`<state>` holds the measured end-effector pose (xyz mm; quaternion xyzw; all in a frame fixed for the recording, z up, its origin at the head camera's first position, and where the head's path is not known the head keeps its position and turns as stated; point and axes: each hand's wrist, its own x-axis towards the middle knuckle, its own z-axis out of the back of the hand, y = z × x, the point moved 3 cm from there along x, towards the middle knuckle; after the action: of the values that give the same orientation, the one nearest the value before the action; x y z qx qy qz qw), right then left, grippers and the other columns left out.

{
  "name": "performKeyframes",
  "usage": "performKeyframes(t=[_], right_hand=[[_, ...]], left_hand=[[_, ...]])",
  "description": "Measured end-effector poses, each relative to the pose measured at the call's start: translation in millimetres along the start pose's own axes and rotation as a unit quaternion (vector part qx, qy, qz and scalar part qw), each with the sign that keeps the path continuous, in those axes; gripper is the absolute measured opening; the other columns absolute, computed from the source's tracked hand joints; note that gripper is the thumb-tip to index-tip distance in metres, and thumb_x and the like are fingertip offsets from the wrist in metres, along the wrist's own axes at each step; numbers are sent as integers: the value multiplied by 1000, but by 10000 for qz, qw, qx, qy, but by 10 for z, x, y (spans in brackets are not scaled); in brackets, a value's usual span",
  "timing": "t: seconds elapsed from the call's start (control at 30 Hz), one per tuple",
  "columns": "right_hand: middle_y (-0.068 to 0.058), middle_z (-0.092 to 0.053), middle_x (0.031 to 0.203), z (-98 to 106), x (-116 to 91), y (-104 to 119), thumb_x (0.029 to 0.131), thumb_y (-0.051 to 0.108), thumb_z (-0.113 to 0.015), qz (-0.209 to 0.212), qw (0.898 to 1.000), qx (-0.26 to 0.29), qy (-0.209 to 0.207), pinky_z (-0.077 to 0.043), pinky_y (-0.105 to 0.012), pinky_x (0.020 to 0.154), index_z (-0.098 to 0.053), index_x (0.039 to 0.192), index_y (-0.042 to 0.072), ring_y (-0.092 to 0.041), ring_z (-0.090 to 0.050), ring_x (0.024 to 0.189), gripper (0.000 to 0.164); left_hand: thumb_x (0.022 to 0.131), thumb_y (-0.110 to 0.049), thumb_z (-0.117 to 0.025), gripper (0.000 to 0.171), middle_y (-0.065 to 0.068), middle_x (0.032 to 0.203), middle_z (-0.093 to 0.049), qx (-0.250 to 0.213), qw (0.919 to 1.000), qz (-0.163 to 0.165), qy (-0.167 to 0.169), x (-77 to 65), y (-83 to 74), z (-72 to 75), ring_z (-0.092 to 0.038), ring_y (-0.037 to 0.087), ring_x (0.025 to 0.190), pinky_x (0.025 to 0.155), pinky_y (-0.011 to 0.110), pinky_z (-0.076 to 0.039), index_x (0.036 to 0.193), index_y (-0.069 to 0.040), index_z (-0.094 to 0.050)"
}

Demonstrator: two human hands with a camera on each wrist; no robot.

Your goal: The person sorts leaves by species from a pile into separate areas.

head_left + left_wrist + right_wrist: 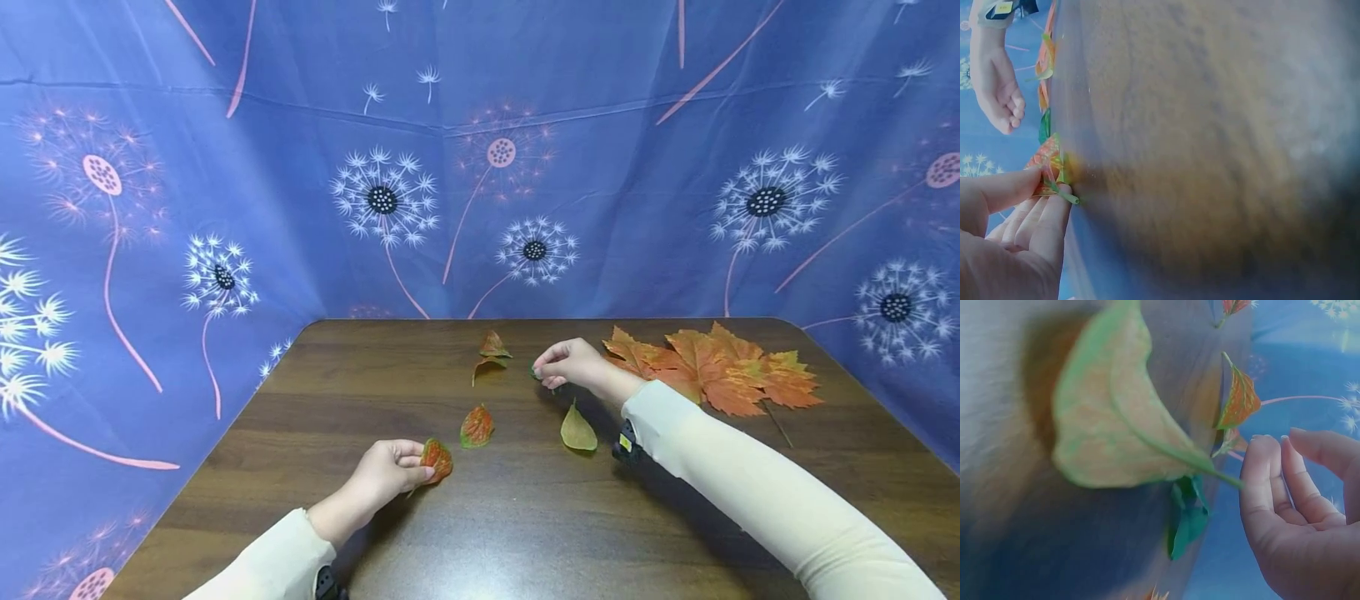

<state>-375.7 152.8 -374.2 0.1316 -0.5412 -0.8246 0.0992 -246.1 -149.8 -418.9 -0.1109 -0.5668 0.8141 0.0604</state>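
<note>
My left hand (382, 475) pinches a red leaf with green edges (437, 462) between thumb and fingers, low over the table; its green stem shows in the left wrist view. My right hand (573, 364) is held above the table with loosely bent fingers and nothing visible between them in the right wrist view (1304, 494). A dark green leaf (1188, 519) lies on the table near that hand, mostly hidden behind it in the head view. Closer to me lies a yellow-green leaf (578, 430). Another red-green leaf (476, 427) rests beyond my left hand.
Two curled orange-brown leaves, one farther back (493, 344) and one nearer (489, 365), lie left of my right hand. Large orange maple leaves (708, 367) spread across the right back of the wooden table (337, 375). A blue dandelion-print cloth (450, 208) hangs behind.
</note>
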Motion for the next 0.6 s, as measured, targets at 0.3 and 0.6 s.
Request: performKeyframes(t=[0.3, 0.6], right_hand=[[-5, -70, 81, 45, -181, -62, 90, 5, -65, 170, 9997, 148, -58, -58, -43, 80, -59, 111, -16, -19, -67, 76, 31], [-11, -70, 94, 250, -393, -107, 93, 12, -62, 187, 9996, -138, 128, -57, -41, 83, -56, 117, -15, -20, -68, 83, 37]], left_hand=[[84, 2, -68, 28, 22, 96, -73, -69, 9999, 91, -7, -110, 55, 20, -66, 8, 74, 58, 20, -51, 109, 14, -62], [83, 3, -69, 24, 21, 93, -73, 143, 9998, 63, -159, -22, -34, 15, -65, 7, 74, 62, 20, -51, 105, 12, -64]])
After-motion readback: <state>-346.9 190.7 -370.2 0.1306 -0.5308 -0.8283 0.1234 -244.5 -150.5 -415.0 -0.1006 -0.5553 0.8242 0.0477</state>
